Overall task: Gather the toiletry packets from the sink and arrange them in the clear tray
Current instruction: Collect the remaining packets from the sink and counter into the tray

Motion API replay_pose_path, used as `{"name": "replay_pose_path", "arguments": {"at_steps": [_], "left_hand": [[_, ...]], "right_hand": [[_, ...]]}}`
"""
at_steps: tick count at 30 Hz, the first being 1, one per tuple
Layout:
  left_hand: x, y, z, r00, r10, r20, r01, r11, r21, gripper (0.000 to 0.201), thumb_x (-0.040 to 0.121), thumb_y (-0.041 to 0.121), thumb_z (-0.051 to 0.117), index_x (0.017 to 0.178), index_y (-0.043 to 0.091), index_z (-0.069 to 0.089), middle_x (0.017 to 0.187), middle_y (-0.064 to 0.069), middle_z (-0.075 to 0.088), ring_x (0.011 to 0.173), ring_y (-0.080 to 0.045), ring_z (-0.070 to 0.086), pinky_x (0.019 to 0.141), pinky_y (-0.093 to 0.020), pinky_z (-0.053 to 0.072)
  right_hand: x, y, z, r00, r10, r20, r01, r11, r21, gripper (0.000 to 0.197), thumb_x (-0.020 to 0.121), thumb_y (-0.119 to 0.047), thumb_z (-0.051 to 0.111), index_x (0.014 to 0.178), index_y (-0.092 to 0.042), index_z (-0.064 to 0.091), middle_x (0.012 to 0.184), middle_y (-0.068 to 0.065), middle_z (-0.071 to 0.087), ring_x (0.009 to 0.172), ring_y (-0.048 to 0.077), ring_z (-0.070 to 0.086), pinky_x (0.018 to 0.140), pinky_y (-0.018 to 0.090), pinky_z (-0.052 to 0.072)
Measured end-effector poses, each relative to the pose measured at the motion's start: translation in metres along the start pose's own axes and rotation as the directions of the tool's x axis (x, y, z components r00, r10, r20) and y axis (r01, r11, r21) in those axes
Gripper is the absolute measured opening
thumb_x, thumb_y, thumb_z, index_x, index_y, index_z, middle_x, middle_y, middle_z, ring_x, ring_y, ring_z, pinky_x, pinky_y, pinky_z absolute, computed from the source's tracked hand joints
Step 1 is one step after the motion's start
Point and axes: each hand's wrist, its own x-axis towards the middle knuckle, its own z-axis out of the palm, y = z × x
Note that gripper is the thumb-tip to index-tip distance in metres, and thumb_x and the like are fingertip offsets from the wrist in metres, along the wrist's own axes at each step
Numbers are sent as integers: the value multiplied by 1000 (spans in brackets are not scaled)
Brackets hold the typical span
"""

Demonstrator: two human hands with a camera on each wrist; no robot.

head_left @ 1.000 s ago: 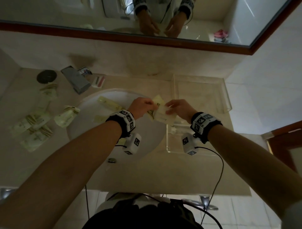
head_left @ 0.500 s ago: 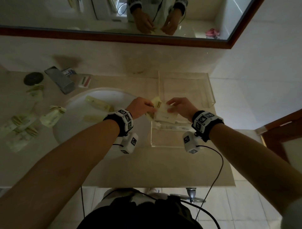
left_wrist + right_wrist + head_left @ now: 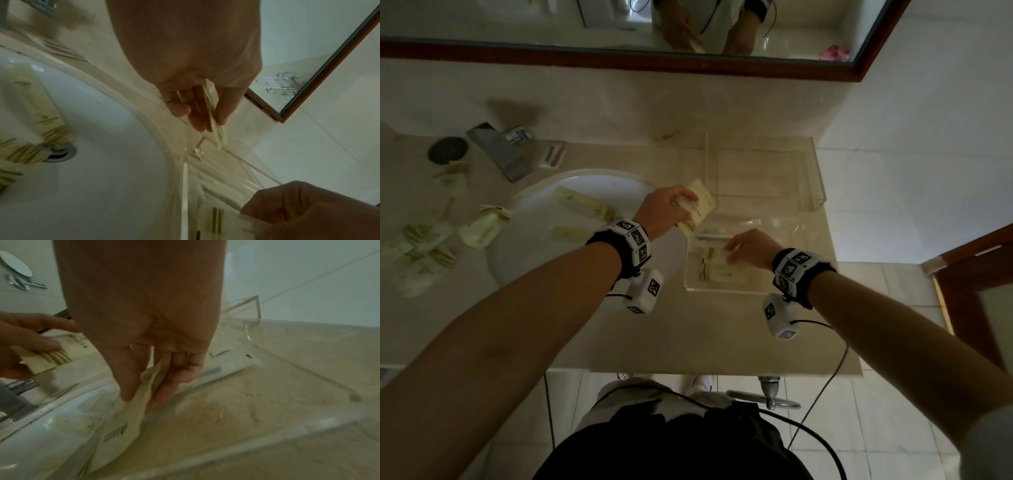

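Note:
My left hand [image 3: 674, 209] pinches a cream toiletry packet [image 3: 697, 207] above the gap between the white sink [image 3: 534, 219] and the clear tray [image 3: 804, 192]; in the left wrist view the packet [image 3: 214, 120] shows edge-on between thumb and fingers. My right hand [image 3: 743, 246] is down inside the tray's near corner, fingers pinching a second cream packet [image 3: 125, 423] that touches the tray floor. A white sachet [image 3: 228, 361] lies flat in the tray behind it. Two more packets [image 3: 582, 205] lie in the sink basin, near the drain [image 3: 59, 151].
Several cream packets [image 3: 421, 246] are scattered on the beige counter left of the sink. A chrome faucet [image 3: 498, 149] and a dark round object [image 3: 447, 150] stand at the back left. A wood-framed mirror [image 3: 619, 63] runs along the wall. The counter's front edge [image 3: 688, 368] drops to tiled floor.
The hands, which held the packets together over the tray's edge, have parted. My right hand has gone down into the tray with one packet; my left hand keeps the other, slightly higher.

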Motion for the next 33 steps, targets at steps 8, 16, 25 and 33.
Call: {"name": "replay_pose_path", "arguments": {"at_steps": [8,16,25,33], "left_hand": [[-11,1,3,999,-38,7,38,999,-14,58,76,1,71,125,23,51,99,-10,56,87,-24,58,70,-33,54],[-8,5,1,997,-71,26,71,997,13,52,77,0,71,122,14,49,100,-7,58,91,-24,60,75,-37,55],[-1,16,18,969,-17,247,0,998,70,47,77,-4,68,115,21,59,86,-5,63,62,-10,55,48,-10,42],[0,20,54,938,-61,342,24,994,111,67,78,8,71,135,22,40,102,-8,65,91,-21,61,74,-29,50]], "right_hand": [[-3,-7,14,999,-39,-7,39,998,-42,28,81,-18,70,109,-18,72,112,7,68,105,23,61,92,31,47],[1,-6,5,991,-106,-82,74,943,-325,37,79,-46,69,110,-25,67,118,2,63,105,20,58,87,33,47],[-7,-10,-27,974,-79,-212,136,954,269,70,78,-20,76,138,-22,40,122,3,50,108,18,51,83,26,41],[-14,7,-38,989,-30,-146,62,972,225,20,82,-11,69,102,-17,69,88,4,61,80,18,56,73,27,44]]}}
